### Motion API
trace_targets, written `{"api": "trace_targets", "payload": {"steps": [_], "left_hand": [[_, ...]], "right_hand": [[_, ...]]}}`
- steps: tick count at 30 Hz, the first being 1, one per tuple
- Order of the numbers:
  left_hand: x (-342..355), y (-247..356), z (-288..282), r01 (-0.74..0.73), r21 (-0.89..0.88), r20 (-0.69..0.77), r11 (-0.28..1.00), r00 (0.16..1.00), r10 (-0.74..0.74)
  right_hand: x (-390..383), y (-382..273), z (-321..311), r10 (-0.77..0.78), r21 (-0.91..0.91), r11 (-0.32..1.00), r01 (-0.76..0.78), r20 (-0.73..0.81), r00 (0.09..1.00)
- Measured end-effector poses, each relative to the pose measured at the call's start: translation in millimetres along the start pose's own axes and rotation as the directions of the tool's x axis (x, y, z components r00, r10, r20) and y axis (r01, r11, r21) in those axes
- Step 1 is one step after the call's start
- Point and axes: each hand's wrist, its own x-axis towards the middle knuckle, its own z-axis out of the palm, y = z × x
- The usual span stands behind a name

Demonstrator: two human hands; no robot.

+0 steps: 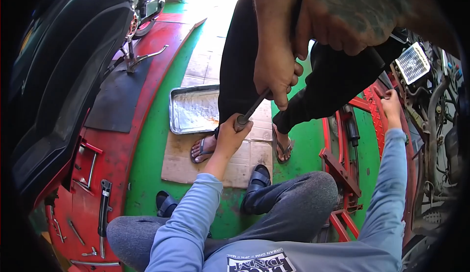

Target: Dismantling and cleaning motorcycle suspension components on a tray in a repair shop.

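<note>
My left hand (231, 134), in front of me, is closed round the round, cylindrical end (241, 122) of a dark rod (256, 106). Higher up that rod, a co-worker's hand (276, 71) grips it with bent fingers. The co-worker's other hand (345, 20) is closed above and to the right, and what it holds is mostly hidden. My right hand (391, 106) reaches out to the far right, fingers curled at the edge of a red lift platform (376, 118). What lies under those fingers is hard to make out.
A metal tray (172, 113) and flattened cardboard (183, 162) lie on the green floor. The co-worker's sandalled feet stand there. On the left red platform (142, 120) are a black shock absorber (105, 206) and several tools, beside dark motorcycle bodywork (68, 76). Exposed motorcycle parts (433, 105) crowd the right.
</note>
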Motion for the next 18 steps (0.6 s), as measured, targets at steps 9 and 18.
{"api": "trace_targets", "payload": {"steps": [9,18], "left_hand": [[-1,-9,-4,-0.060,-0.038,-0.047,0.997,0.997,0.058],[1,-17,1,-0.042,-0.064,-0.044,0.997,0.998,0.039]], "right_hand": [[-159,-197,-127,0.088,0.970,0.146,-0.192,0.181,0.980],[-216,-319,-111,-0.647,0.928,0.326,0.180,0.080,0.758]]}}
